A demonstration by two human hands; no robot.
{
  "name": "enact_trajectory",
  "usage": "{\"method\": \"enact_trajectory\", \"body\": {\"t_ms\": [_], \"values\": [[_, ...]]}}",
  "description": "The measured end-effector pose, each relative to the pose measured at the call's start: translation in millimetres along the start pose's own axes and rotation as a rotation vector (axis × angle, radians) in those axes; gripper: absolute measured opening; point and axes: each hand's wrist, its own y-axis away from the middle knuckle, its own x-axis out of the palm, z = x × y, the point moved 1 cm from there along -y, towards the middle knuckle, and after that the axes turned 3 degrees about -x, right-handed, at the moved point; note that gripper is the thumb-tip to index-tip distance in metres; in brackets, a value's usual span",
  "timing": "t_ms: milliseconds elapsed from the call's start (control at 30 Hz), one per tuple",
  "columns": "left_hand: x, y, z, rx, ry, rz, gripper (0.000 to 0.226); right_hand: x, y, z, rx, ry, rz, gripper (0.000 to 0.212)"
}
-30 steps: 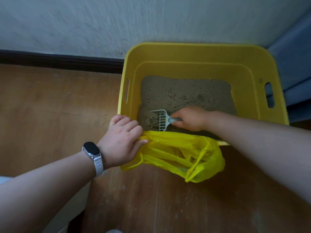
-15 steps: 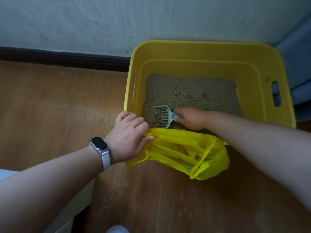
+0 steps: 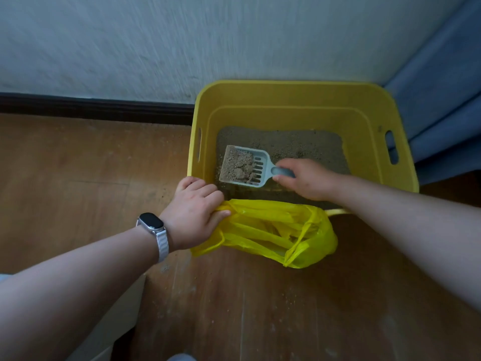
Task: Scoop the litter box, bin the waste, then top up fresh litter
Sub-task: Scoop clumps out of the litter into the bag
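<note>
Right hand [image 3: 307,179] grips the scoop [image 3: 244,166] handle, blade loaded with clumped litter, raised over the litter box [image 3: 286,95]. Left hand [image 3: 195,212] pinches the yellow bag [image 3: 276,230] edge against the box's near rim. Judgement: scooping is under way; binning and topping up remain. Litter lies thin in the box; bag contents cannot be seen.

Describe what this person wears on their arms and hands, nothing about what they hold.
Both forearms are bare, with no sleeves in view, and neither the left hand nor the right hand is gloved. The left wrist carries a smart band: a dark, oblong, rounded screen in a silvery case on a pale whitish ribbed strap. The right wrist is bare, and no rings show.
</note>
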Motion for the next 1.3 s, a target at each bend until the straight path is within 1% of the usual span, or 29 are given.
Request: {"method": "enact_trajectory", "body": {"t_ms": [133, 233, 300, 367, 500, 533, 567, 667, 700, 767, 833, 933, 1067, 1133, 1300], "values": [[-3.4, -0.1, -1.1, -0.025, 0.051, 0.023, 0.033, -25.5, 24.1, -4.3, 0.05, 0.01, -0.111, 0.023], [-7.1, -1.1, -3.3, -0.061, 0.077, 0.085, 0.038, -47.9, 43.0, -7.4, 0.061, -0.061, -0.191, 0.022], [-8.5, 0.2, -4.6, -0.09, 0.079, 0.121, 0.042, -63.3, 55.6, -13.0, 0.076, -0.043, -0.201, 0.021], [-9.5, -2.1, -6.3, -0.102, 0.063, 0.157, 0.047, -75.8, 68.9, -20.4, 0.093, 0.021, -0.176, 0.02], [-15.1, -15.8, -10.4, -0.083, -0.041, 0.317, 0.054, -89.9, 85.6, -34.5, 0.126, 0.068, -0.198, 0.02], [-15.1, -16.7, -11.2, -0.087, -0.052, 0.33, 0.057, -92.2, 88.6, -37.3, 0.129, 0.075, -0.207, 0.02], [-14.6, -16.1, -11.9, -0.091, -0.046, 0.322, 0.06, -93.8, 90.8, -39.7, 0.126, 0.071, -0.217, 0.019], [-13.1, -9.3, -13.1, -0.082, -0.009, 0.246, 0.057, -95.8, 95.6, -47.6, 0.141, 0.027, -0.292, 0.021], [-13.9, -7.9, -12.5, -0.086, 0.001, 0.252, 0.059, -95.7, 97.4, -48.4, 0.152, 0.034, -0.297, 0.024], [-15.8, -10.7, -11.7, -0.1, 0.016, 0.275, 0.063, -93.3, 101.8, -49.9, 0.163, 0.061, -0.256, 0.029], [-17.1, -13.3, -11.8, -0.108, 0.019, 0.271, 0.064, -89.0, 105.5, -50.6, 0.163, 0.063, -0.226, 0.028], [-14.7, -12.0, -10.5, -0.104, 0.016, 0.262, 0.061, -85.4, 109.1, -50.4, 0.164, 0.053, -0.242, 0.025], [-13.4, -10.8, -8.5, -0.093, 0.021, 0.25, 0.056, -80.8, 108.9, -43.2, 0.163, 0.084, -0.195, 0.023], [-14.6, -10.8, -9.0, -0.094, 0.026, 0.257, 0.056, -76.6, 105.9, -36.0, 0.139, 0.079, -0.171, 0.024], [-17.7, -11.6, -11.0, -0.105, -0.003, 0.286, 0.065, -62.8, 102.6, -10.0, 0.062, 0.046, -0.123, 0.022]]}}
